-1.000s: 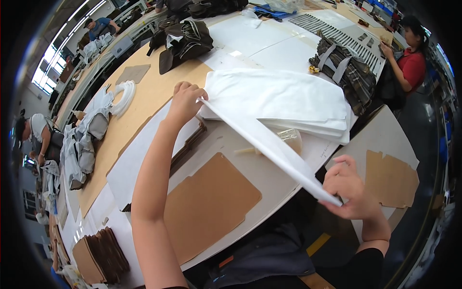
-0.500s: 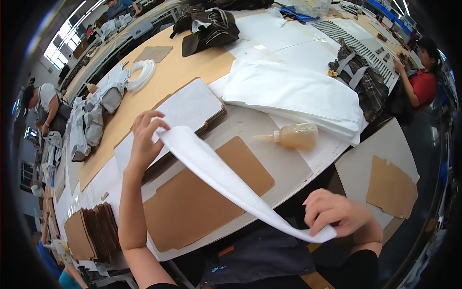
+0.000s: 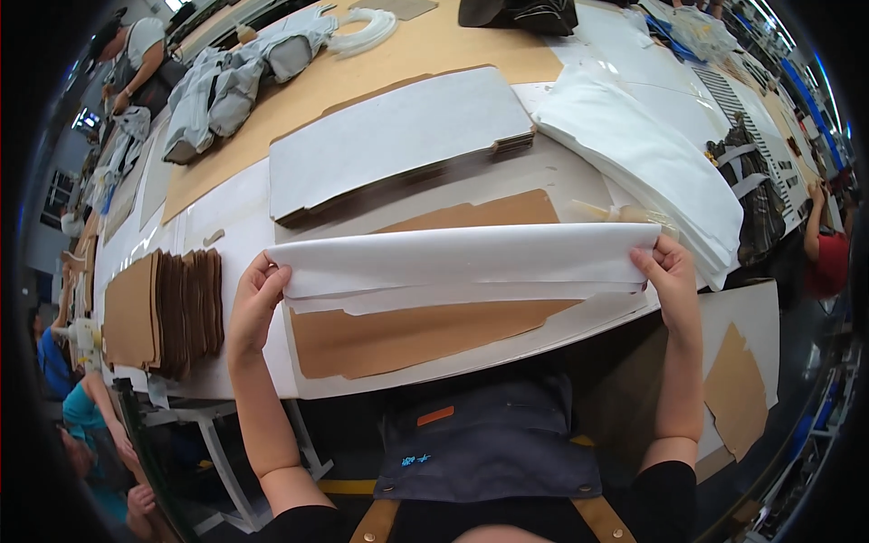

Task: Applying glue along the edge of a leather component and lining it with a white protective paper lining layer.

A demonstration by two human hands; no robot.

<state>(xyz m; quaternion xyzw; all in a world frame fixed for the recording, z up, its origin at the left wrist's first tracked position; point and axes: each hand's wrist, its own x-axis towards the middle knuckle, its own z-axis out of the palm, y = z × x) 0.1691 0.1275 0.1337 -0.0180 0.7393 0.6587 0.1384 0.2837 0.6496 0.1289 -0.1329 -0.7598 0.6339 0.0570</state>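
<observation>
A white, soft-looking sheet (image 3: pixel 466 258) is stretched level between my two hands, its lower edge showing a second layer. My left hand (image 3: pixel 258 299) pinches the left end between thumb and fingers. At the opposite end, my right hand (image 3: pixel 668 276) grips the corner the same way. Beneath the sheet lies a brown cardboard panel (image 3: pixel 407 342), partly covered by it. Beyond it is a stack of boards (image 3: pixel 398 140) with a pale grey top. A squeeze bottle (image 3: pixel 625 214) of yellowish liquid lies behind the sheet's right end, partly hidden.
More white sheets (image 3: pixel 643 154) are piled at the right back. A bundle of brown cardboard pieces (image 3: pixel 163 312) stands at the table's left. Grey bags (image 3: pixel 217 100) and a dark bag (image 3: pixel 516 14) lie farther off. Loose cardboard (image 3: pixel 738 389) lies at the right. People work around the table.
The sheet has gone from slanting and narrow to level and spread broad. My right hand has risen to the sheet's right end; my left hand has come lower. The view has shifted too.
</observation>
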